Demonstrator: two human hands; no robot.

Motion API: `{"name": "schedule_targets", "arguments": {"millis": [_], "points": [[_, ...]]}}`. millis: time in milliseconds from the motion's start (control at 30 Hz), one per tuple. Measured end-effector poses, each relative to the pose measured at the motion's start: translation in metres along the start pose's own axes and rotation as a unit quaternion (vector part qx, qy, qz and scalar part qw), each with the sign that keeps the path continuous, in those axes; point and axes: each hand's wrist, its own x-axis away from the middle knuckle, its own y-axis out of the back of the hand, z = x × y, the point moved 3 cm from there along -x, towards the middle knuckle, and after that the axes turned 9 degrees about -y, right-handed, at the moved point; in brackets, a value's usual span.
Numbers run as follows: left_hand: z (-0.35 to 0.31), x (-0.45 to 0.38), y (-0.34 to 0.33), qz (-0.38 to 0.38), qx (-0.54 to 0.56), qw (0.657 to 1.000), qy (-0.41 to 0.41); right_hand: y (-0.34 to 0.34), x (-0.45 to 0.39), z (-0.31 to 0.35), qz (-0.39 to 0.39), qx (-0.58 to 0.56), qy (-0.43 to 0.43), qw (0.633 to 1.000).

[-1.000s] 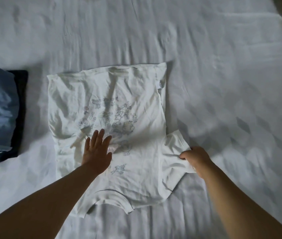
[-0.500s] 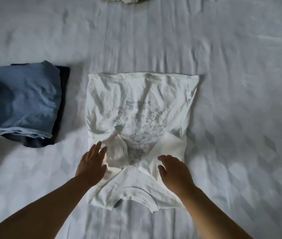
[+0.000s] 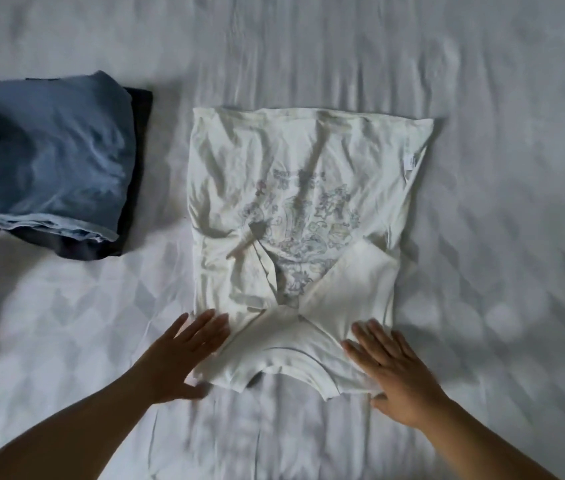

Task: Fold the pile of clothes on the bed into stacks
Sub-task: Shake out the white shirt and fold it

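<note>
Since 0.5 s ago both hands slid back to the shirt's near corners, w/ both sleeves now tucked in over the print.

Lower centre: left hand and right hand lie flat, fingers straight, pressing the collar end of the white T-shirt, gripping nothing.

Shirt sits mid-frame on the bed, face up, hem farthest away.

Left of frame: stack w/ a folded blue garment on top of a dark garment – at least 2 done.

Shirt approx half folded; lengthwise fold + stacking left, I reckon. Rest of the pile isn't visible.
</note>
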Motion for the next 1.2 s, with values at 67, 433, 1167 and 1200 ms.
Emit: {"name": "schedule_targets", "arguments": {"millis": [67,433,1167,1200], "points": [[-0.002,-0.001,-0.003,-0.004,-0.014,1.0,0.017,-0.001,0.0,0.005,-0.06,-0.017,-0.015,0.998],[0.042,-0.034,0.103,-0.215,0.27,0.91,0.229,0.101,-0.039,-0.04,-0.187,-0.311,-0.205,0.909],[0.147,-0.237,0.188,-0.239,-0.056,0.963,0.116,0.205,-0.222,-0.089,-0.338,-0.081,-0.174,0.921],[0.141,-0.243,0.176,-0.203,-0.08,0.972,0.087,0.191,-0.224,-0.082,-0.321,-0.06,-0.143,0.934]]}}
